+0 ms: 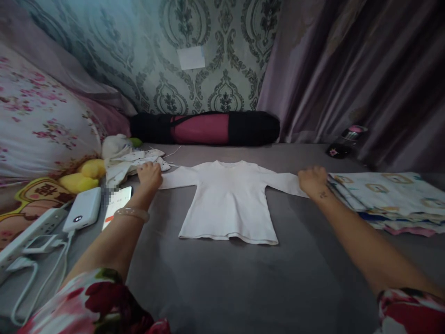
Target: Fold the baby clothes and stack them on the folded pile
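Head view: holding a white shirt (pixel 231 204) spread out on the near side of the long bag (pixel 205 128), gripping 1 sleeve (pixel 179 178) with the left hand (pixel 149 175), 1 with the right hand (pixel 313 180), probably keeping everything straight.

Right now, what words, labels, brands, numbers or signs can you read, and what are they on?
None reads clearly.
Yellow-brown cushion: characters, too blurred to read.
Phone: screen figures, too small and blurred.
White device: round mark, too small.
Right wrist: dark mark, too small to read.
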The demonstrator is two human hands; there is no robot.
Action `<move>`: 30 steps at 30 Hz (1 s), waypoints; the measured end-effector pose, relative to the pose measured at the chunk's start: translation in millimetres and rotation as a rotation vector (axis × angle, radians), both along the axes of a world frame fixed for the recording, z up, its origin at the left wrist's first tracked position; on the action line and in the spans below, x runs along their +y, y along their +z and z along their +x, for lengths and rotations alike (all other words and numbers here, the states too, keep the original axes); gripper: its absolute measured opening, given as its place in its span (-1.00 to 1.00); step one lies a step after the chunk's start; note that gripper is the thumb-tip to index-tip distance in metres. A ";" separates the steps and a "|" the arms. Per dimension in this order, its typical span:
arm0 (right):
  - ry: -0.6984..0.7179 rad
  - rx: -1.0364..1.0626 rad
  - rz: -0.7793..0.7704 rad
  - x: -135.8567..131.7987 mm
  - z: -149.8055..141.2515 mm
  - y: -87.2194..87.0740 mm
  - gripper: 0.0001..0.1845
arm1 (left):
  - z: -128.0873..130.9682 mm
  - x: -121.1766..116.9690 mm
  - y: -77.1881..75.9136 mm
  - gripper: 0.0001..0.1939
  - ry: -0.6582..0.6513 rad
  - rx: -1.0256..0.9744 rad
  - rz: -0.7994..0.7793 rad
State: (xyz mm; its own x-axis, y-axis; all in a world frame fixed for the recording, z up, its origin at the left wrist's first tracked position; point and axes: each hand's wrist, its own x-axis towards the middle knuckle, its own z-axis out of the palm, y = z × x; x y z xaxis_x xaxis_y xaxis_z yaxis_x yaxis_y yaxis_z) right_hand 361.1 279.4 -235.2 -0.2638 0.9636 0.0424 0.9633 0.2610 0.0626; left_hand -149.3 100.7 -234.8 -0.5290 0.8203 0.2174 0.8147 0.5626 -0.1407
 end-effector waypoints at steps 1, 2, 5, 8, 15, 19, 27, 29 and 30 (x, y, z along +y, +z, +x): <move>0.050 -0.039 0.070 -5.5 -16.6 2.0 -0.61 | 12.3 7.2 -2.3 -0.66 -0.053 0.013 0.023; 0.141 -0.039 0.098 -11.2 -34.7 3.3 -0.57 | 25.6 15.3 -5.6 -0.65 -0.147 -0.014 0.051; 0.388 0.084 -0.002 -26.0 -85.7 -0.5 -0.49 | 65.5 39.3 -21.3 -0.59 -0.542 -0.235 0.078; 0.352 0.146 -0.168 -31.7 -112.4 -15.5 -0.35 | 93.1 52.2 -40.5 -0.49 -0.617 -0.342 -0.001; 0.324 0.163 -0.173 -22.1 -105.6 -45.0 -0.34 | 100.0 51.3 -56.6 -0.42 -0.567 -0.334 -0.117; 0.345 0.270 -0.144 -24.7 -100.1 -40.1 -0.39 | 105.7 43.4 -48.0 -0.39 -0.514 -0.261 -0.035; 0.162 0.342 -0.042 -90.4 -62.2 -13.0 -0.63 | 106.5 -30.5 -16.5 -0.62 -0.193 -0.461 0.095; 0.137 0.271 -0.173 -112.7 -54.3 -9.3 -0.61 | 107.2 -51.2 -12.5 -0.70 -0.137 -0.576 0.018; 0.137 0.247 -0.213 -123.3 -51.5 -8.2 -0.61 | 109.2 -60.8 -11.1 -0.72 -0.124 -0.618 -0.008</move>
